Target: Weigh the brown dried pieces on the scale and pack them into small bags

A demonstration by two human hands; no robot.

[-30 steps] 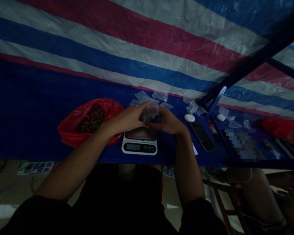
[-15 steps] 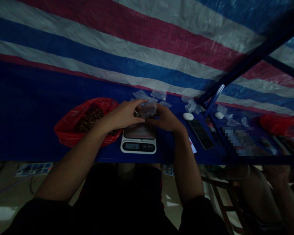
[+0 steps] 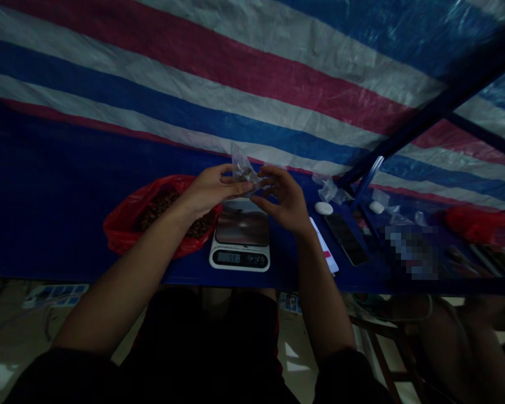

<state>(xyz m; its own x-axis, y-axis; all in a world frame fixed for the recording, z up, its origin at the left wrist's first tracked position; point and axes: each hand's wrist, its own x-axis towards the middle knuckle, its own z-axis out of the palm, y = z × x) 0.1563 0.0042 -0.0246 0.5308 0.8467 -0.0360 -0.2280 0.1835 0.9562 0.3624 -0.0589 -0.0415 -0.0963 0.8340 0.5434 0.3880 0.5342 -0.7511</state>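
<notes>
My left hand point(image 3: 214, 189) pinches a small clear plastic bag point(image 3: 240, 164) between thumb and fingers, with something dark in its lower part. Close by, my right hand point(image 3: 283, 197) has its fingers spread and curved, the tips right at the bag's right side. Below both hands stands a white kitchen scale point(image 3: 239, 259); its metal plate is bare and its display shows digits. Left of the scale, partly behind my left forearm, lies an open red plastic bag point(image 3: 122, 224) full of small brown pieces whose kind I cannot make out.
On the blue table point(image 3: 46, 196) to the right are a white rounded case point(image 3: 324, 208), a dark phone point(image 3: 345, 238), a white card or paper point(image 3: 325, 247) and crumpled clear bags point(image 3: 330, 189). A blue metal post point(image 3: 367, 180) rises there. Another person's legs point(image 3: 450, 336) show at lower right.
Both hands have lifted the small bag up and away from the scale, uncovering its plate. My right hand's fingers have spread from around the bag. The view has shifted slightly.
</notes>
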